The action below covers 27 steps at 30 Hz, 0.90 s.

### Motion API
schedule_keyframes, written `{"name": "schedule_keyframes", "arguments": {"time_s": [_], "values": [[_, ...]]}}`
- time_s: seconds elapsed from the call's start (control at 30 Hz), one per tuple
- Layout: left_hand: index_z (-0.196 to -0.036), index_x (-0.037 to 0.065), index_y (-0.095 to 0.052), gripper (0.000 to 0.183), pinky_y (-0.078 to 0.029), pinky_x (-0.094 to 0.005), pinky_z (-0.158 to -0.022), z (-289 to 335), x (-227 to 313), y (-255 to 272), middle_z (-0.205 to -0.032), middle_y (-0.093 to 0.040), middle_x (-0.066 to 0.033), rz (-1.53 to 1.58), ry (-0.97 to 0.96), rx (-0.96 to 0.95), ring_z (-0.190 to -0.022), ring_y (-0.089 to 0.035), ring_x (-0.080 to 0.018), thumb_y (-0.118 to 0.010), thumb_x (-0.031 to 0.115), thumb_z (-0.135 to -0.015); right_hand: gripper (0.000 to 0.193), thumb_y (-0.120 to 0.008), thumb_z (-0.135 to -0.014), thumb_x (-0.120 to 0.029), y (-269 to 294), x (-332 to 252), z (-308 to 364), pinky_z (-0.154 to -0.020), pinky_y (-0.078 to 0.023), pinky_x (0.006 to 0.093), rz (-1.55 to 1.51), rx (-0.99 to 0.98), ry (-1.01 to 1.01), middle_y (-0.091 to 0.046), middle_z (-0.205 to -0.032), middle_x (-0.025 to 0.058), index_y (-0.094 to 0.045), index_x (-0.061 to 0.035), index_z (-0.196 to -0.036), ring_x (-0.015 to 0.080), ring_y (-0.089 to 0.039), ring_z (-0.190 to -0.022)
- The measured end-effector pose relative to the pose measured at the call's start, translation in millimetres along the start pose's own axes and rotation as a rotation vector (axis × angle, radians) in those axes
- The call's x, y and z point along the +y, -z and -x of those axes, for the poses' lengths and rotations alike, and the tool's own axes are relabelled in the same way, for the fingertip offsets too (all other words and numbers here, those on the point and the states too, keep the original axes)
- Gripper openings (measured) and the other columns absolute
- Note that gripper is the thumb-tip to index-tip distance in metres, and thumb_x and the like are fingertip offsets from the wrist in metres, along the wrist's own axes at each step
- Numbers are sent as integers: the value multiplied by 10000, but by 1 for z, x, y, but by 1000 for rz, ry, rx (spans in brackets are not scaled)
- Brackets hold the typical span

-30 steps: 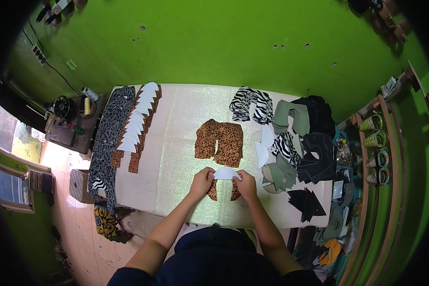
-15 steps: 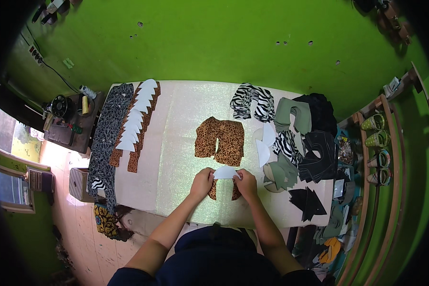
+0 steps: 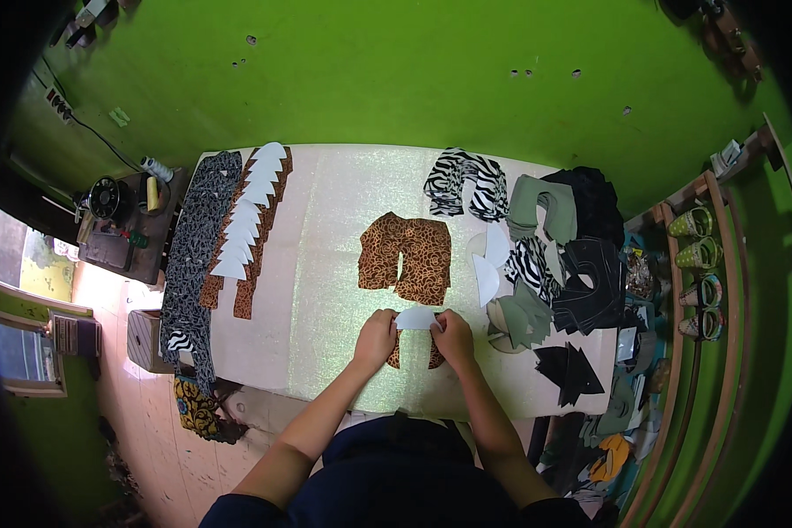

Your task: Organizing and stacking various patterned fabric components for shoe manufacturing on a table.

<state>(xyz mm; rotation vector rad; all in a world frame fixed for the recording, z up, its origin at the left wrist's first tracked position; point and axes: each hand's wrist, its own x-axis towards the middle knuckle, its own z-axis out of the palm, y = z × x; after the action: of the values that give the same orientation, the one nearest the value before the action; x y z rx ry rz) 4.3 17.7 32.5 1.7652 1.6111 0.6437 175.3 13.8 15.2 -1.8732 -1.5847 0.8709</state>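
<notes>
A white half-moon piece is pinched at its two ends between my left hand and my right hand. It lies over the curved top of a brown-and-black leopard-print U-shaped fabric piece, whose two legs point toward me. My fingertips partly hide both edges. Just beyond, a pile of the same leopard-print pieces rests on the pale table. Loose white half-moons lie to the right of that pile. On the left, overlapping leopard-print pieces form a row topped with white half-moons.
Dark patterned pieces line the table's left edge. At the right sit zebra-print, green and black pieces. A sewing machine stands left of the table; a wooden rack with shoes is at the right.
The view has shifted slightly. Both hands still grip the half-moon at nearly the same spot, and the right fingers sit a little more curled over its end.
</notes>
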Motion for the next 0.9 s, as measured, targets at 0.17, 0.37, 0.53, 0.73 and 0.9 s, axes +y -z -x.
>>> {"name": "schedule_keyframes", "arguments": {"time_s": [0.17, 0.37, 0.53, 0.73, 0.9], "values": [[-947, 22, -530, 168, -443, -410, -700, 3, 6, -2, -871, -527, -167, -185, -38, 82, -804, -528, -332, -543, 62, -784, 288, -698, -703, -151, 8, -3, -1, -658, -444, 384, 19, 2, -41, -553, -808, 129, -511, -44, -895, 302, -562, -756], [-910, 19, -523, 162, -424, -377, -705, 13, -2, -3, -886, -516, -138, -350, -317, 126, -809, -516, -291, -549, 75, -760, 240, -634, -755, -117, 1, -24, 13, -719, -417, 417, 276, 198, 229, -510, -835, 133, -495, -49, -939, 322, -532, -837], [-1098, -26, -509, 329, -393, -362, -905, 32, 1, -7, -1099, -537, -158, -379, -493, 80, -1034, -516, -284, -516, 129, -808, 273, -524, -812, -96, -18, -28, 37, -832, -388, 448, 22, 71, 499, -537, -1001, 175, -494, -9, -1069, 341, -512, -950], [-1259, 21, -423, 473, -264, -370, -1035, 44, -18, -13, -1311, -421, -117, -522, -374, -77, -1233, -378, -228, -453, 264, -853, 471, -497, -849, -210, -29, -13, 48, -1004, -275, 456, 264, -41, 495, -484, -1226, 156, -381, 6, -1251, 275, -447, -1158], [-1300, 60, -394, 489, -221, -363, -1056, 44, -15, -11, -1363, -376, -84, -568, -313, -144, -1268, -339, -179, -408, 322, -888, 508, -506, -856, -248, -22, -6, 50, -1016, -263, 462, 278, -11, 378, -481, -1242, 133, -349, -7, -1274, 269, -464, -1145]]}}
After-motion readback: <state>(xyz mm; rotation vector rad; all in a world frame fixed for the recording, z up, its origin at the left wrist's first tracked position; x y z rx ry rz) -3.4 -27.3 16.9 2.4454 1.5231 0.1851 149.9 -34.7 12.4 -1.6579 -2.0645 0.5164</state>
